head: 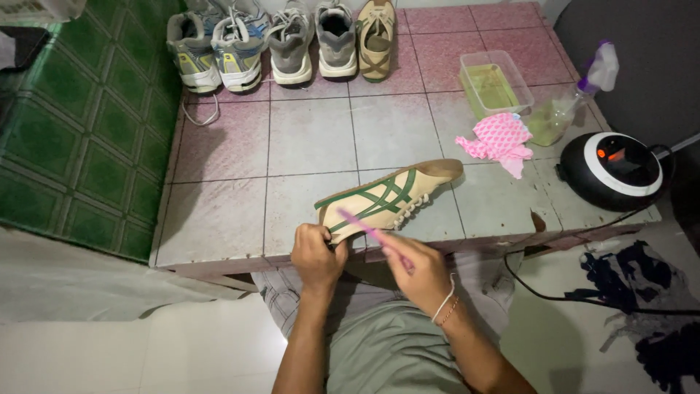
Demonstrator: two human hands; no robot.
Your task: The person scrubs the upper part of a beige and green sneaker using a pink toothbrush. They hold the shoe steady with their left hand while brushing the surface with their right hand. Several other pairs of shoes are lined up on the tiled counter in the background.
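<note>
At the near edge of the tiled pink-grey desk, a cream canvas sneaker with green stripes lies on its side, its heel at the edge and its toe pointing toward the far right corner, which turns the side panel up toward the person. The left hand has its grip pressed together around the heel, apparently to keep the shoe from sliding. The right hand pinches a thin pink-handled brush, its tip against the heel end of the shoe.

Near the right edge lie a crumpled pink patterned cloth, a clear plastic tub of yellowish liquid and a spray bottle, all within reach. A round black-and-white appliance sits at the near right corner. A row of worn sneakers lines the far edge, out of the way.
</note>
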